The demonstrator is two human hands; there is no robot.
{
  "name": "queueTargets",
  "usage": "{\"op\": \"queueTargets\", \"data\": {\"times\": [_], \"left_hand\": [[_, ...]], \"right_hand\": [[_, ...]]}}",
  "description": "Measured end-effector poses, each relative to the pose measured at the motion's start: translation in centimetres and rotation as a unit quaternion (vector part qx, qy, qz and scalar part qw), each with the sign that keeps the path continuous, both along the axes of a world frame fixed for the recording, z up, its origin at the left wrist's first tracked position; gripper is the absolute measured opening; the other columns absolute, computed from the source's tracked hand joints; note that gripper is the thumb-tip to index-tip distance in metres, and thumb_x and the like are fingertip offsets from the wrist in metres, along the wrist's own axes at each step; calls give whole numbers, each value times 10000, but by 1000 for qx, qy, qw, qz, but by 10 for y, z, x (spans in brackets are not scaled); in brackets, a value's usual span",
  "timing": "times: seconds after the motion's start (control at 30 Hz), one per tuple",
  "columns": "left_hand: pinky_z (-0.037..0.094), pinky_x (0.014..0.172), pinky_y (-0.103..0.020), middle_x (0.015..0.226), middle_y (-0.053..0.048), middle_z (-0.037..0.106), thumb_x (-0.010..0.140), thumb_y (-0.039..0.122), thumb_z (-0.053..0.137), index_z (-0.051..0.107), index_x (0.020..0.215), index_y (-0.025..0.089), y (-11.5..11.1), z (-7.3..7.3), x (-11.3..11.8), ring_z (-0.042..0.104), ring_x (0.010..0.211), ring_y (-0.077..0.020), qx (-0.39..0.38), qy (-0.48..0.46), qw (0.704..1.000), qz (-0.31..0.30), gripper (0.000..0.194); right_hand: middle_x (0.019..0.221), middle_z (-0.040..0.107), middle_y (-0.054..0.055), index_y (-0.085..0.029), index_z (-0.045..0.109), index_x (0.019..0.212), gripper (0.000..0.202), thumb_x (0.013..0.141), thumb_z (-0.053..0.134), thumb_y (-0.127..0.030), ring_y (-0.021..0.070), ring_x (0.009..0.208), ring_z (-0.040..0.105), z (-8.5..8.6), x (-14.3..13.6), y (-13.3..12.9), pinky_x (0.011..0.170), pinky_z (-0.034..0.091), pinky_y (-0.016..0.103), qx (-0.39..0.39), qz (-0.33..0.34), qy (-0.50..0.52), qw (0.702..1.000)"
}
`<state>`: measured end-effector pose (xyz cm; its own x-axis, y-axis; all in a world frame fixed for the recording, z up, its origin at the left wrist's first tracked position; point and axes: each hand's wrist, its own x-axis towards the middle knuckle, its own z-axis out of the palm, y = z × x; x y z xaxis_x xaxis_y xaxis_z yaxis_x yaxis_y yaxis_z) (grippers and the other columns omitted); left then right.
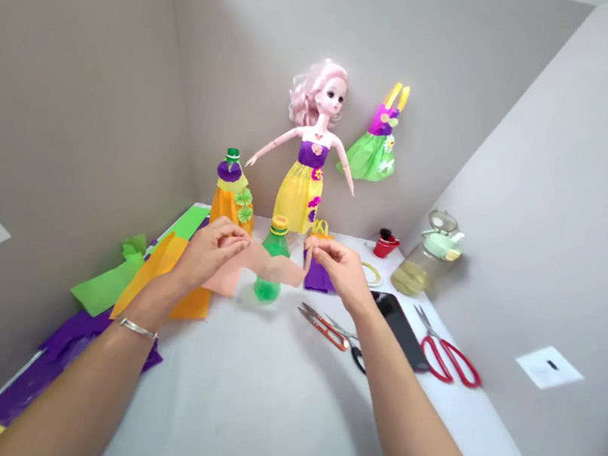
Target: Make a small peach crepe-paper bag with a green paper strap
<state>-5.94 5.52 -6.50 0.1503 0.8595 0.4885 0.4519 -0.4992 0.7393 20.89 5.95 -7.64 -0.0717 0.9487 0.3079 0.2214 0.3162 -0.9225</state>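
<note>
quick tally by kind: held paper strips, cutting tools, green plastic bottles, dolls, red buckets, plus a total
Held paper strip: 1
Cutting tools: 3 (orange snips, black-handled scissors, red-handled scissors)
Green bottles: 2 (yellow-capped bottle, dressed bottle)
Doll: 1
Red bucket: 1
Total: 8

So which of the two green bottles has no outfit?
The yellow-capped green bottle, behind the peach strip held between the left hand and right hand. The other green bottle, at back left, wears an orange skirt and purple collar.
</note>
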Motion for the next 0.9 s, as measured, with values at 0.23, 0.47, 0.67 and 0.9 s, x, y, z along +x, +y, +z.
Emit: {"op": "queueTargets", "data": {"times": [0.23, 0.47, 0.67, 0.9], "left_hand": [[443, 745, -264, 910, -19, 584, 932, 199, 546, 657, 937, 212, -63, -37, 4, 568, 842, -153, 71, 111, 988, -82, 112], [415, 733, -309, 838, -40, 604, 962, 145, 485, 623, 912, 176, -101, -93, 26, 505, 774, -180, 188, 272, 929, -164, 150], [381, 719, -334, 814, -34, 588, 956, 103, 453, 604, 881, 172, -111, -105, 26, 492, 731, -186, 184, 317, 913, -181, 182], [364, 729, -324, 809, -26, 586, 968, 104, 437, 585, 910, 177, -118, -111, 23, 505, 740, -184, 167, 304, 921, -177, 175]], "right_hand": [[771, 654, 25, -155, 682, 883, 297, 838, 568, -426, 152, 719, 575, -16, 26, -33, 708, 470, 282, -44, 21, -67, 997], [906, 681, 70, -182, 650, 1015, 269, 872, 520, -368, 213, 810, 630, -50, 71, -76, 767, 476, 342, -92, -39, -222, 970], [1071, 620, 114, -205, 639, 1071, 272, 830, 513, -199, 298, 1019, 578, -63, 105, -120, 835, 428, 397, -84, -57, -415, 904], [1102, 590, 119, -174, 510, 1258, 406, 855, 486, -131, 280, 1017, 592, -56, 95, -131, 706, 430, 314, -100, -38, -615, 782]]}}
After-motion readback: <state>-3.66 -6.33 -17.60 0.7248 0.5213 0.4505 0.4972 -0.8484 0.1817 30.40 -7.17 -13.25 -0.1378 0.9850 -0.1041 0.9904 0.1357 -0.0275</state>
